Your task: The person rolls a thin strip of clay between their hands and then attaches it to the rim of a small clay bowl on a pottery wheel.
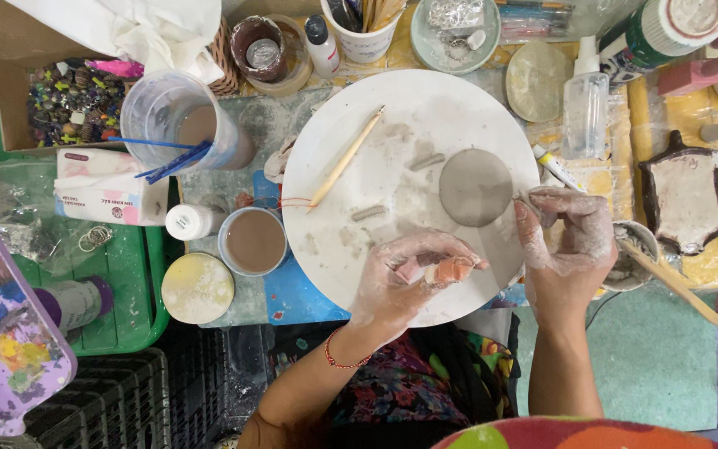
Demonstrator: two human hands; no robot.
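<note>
A flat grey clay disc [475, 186] lies on a round white turntable board [376, 125]. My left hand [409, 278], smeared with clay, is closed around a small orange-pink sponge [450, 271] at the board's near edge. My right hand [565, 241] pinches a thin needle-like tool whose tip touches the disc's right edge. A long wooden modelling stick [346, 157] rests on the board's left half, beside small clay rolls [427, 161].
A cup of brown slip [253, 241] and a clear measuring jug [178, 116] stand left of the board. A spray bottle [585, 104], a dark turtle-shaped tray [686, 199] and a bowl with a wooden tool [637, 254] sit right. A paint palette [6, 333] lies far left.
</note>
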